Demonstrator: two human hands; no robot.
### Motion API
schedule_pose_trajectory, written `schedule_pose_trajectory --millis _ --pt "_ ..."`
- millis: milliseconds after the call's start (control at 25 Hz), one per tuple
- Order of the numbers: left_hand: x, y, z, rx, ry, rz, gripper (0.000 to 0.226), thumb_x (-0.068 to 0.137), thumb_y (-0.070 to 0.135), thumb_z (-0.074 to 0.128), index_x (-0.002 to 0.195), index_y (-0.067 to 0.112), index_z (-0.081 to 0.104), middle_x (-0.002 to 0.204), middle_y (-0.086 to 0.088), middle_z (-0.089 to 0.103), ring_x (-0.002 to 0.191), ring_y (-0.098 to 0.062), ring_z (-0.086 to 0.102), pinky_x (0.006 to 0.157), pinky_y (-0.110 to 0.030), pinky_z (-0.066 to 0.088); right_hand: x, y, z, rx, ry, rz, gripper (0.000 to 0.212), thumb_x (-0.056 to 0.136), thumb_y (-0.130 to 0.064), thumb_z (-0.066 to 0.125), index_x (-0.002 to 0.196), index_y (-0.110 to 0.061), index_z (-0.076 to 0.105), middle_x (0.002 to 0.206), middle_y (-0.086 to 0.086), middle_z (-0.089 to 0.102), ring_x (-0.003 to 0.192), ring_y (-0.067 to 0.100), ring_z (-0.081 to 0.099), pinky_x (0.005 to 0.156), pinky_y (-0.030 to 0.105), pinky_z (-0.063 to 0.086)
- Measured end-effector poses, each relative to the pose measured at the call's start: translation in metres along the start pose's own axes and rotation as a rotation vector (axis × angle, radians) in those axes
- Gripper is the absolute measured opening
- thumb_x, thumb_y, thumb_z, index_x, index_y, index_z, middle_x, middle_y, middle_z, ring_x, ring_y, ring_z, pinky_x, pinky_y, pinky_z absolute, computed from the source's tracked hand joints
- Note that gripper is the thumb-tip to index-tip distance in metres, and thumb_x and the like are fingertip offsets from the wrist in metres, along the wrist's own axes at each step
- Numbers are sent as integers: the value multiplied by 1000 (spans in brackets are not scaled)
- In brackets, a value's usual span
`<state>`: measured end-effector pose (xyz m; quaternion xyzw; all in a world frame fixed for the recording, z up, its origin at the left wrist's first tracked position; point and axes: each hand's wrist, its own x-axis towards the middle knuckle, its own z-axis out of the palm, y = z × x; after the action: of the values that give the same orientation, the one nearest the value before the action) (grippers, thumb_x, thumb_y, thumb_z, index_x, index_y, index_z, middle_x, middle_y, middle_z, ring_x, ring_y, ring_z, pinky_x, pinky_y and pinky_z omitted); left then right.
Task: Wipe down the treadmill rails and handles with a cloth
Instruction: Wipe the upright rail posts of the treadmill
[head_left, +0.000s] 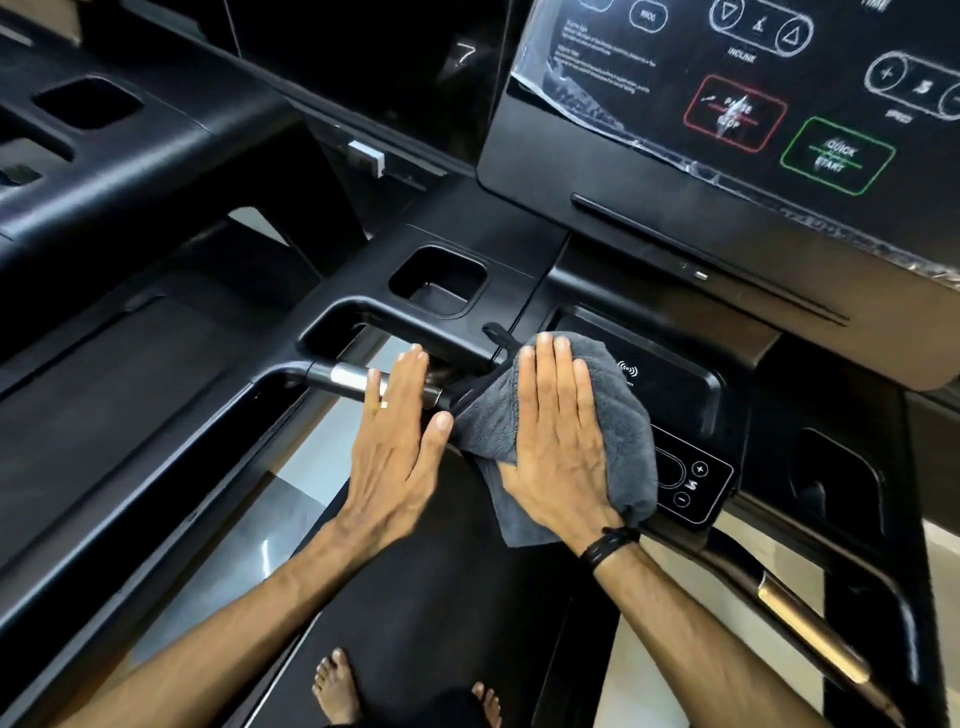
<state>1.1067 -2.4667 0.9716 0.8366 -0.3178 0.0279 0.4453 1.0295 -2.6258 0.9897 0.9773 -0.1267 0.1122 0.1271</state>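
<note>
A grey microfibre cloth (618, 415) lies bunched over the middle of the black treadmill's front crossbar, just below the console tray. My right hand (558, 436) presses flat on top of it with straight fingers. My left hand (397, 441) lies flat with straight fingers over the left front handle (345, 375), a black bar with a silver sensor band; its thumb touches the cloth's left edge. The left side rail (156, 467) runs down toward the lower left. The right handle (810, 631) with a metallic sensor strip runs toward the lower right.
The console screen (727, 119) with a red pause/stop and a green quick-start button sits at the upper right. A square cup holder (439, 280) is above my left hand. A small speed keypad (693, 483) lies right of the cloth. Bare feet (337, 686) stand on the belt. Another treadmill stands at left.
</note>
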Motion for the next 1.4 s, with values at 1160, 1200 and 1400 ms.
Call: schedule_pose_trajectory --millis 1160,1200,1400 --pt "17 -42 -48 20 99 34 62 101 39 35 153 6 29 160 -7 29 151 -9 17 125 -42 2 104 -77 -4 209 -452 -28 39 69 -35 78 95 -13 60 92 8 68 86 29 66 70 33 37" --pt "19 -43 -48 38 102 38 62 101 39 34 153 5 29 160 -8 30 151 -12 19 125 -41 2 93 -85 3 137 -323 -1 41 66 -33 79 95 -13 58 90 8 68 82 29 65 71 35 38" --pt "23 -71 -77 243 83 -52 65 101 47 32 149 3 36 157 -12 37 150 -19 25 125 -40 -2 107 -85 2 204 -490 -45 39 63 -38 79 83 -17 55 88 3 68 79 26 64 69 35 41"
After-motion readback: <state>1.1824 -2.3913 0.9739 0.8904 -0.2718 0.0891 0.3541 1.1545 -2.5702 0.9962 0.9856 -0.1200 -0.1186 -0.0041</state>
